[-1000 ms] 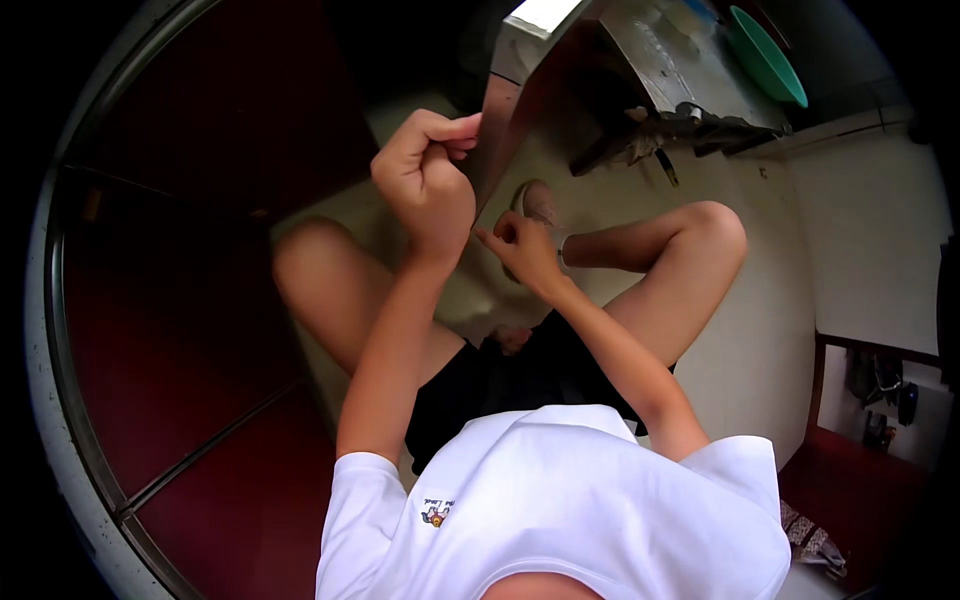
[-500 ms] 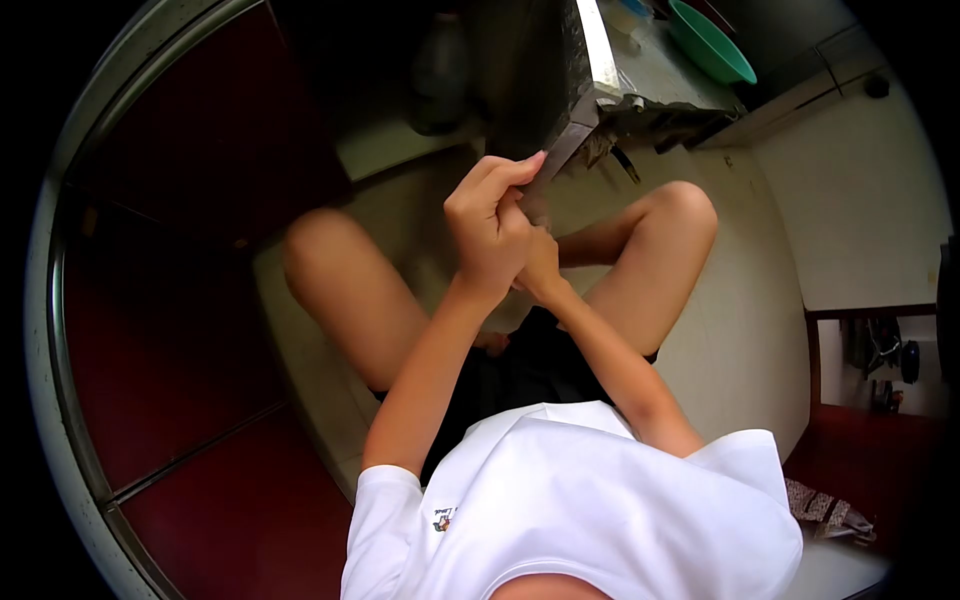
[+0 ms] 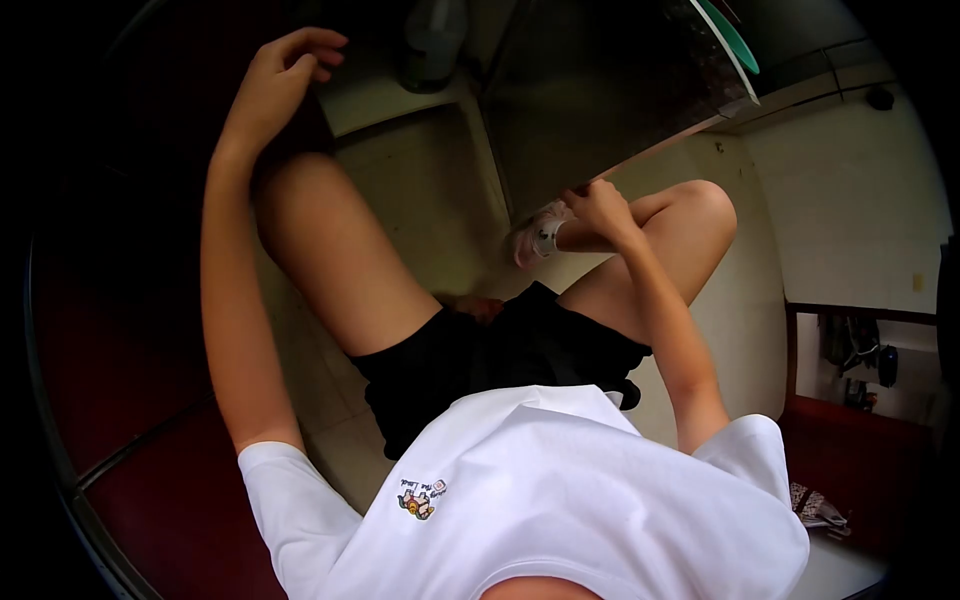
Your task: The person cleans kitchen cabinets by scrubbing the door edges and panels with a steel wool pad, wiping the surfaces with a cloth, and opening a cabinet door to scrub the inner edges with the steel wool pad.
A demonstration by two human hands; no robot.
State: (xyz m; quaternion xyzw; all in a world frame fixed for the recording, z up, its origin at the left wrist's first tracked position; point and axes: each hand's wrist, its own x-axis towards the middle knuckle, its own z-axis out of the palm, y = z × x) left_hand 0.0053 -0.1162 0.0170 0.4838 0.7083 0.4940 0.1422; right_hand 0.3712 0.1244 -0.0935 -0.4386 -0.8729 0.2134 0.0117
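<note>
My left hand point(image 3: 285, 88) is raised at the upper left, beside the dark cabinet opening. Its fingers are loosely bent and apart, with nothing in them. A large clear bottle point(image 3: 435, 45) stands to the right of that hand, on a pale cabinet floor point(image 3: 375, 108). Above my bent right leg, my right hand point(image 3: 602, 210) is closed at the lower edge of a dark cabinet door point(image 3: 610, 100). The fingertips of this hand are partly hidden, and the door's broad face shows.
A green basin point(image 3: 738, 42) shows partly behind the door at the upper right. Dark red panels point(image 3: 130, 330) line the left side. My knees are bent around the opening, over pale floor tiles point(image 3: 335, 420). A pale wall point(image 3: 850, 190) stands on the right.
My hands have parted: the left moved up and left, the right slightly right. The door, seen nearly edge-on before, now shows its broad face and covers most of the basin.
</note>
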